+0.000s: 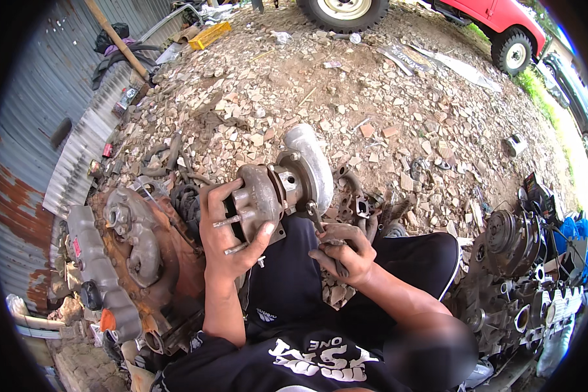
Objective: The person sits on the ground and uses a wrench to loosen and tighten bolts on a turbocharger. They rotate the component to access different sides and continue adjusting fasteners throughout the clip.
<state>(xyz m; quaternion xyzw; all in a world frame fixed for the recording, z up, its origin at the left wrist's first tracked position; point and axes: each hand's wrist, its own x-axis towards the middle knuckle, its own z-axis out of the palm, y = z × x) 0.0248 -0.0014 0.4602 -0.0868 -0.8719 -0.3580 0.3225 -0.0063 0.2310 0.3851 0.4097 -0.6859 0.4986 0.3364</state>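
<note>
A turbocharger (pixel 260 188) rests over my knees, its dull grey cast housing to the left and its bright silver housing (pixel 317 164) with an upturned outlet to the right. My left hand (pixel 228 253) is wrapped round the grey housing, the thumb near a flange where studs stick out. In my right hand (pixel 347 253) a dark wrench (pixel 316 217) is gripped. The wrench's head meets the lower edge of the silver housing; whether it sits on a bolt there I cannot tell. Most of its handle is hidden by my fingers.
Rubble and broken tile cover the ground. At my left lie a grey engine cover (pixel 106 274) and a cast manifold (pixel 140 245); at my right stands an engine block (pixel 509 307). A yellow crate (pixel 210 36) lies by the corrugated wall (pixel 29 157). A red vehicle (pixel 493 19) is parked beyond.
</note>
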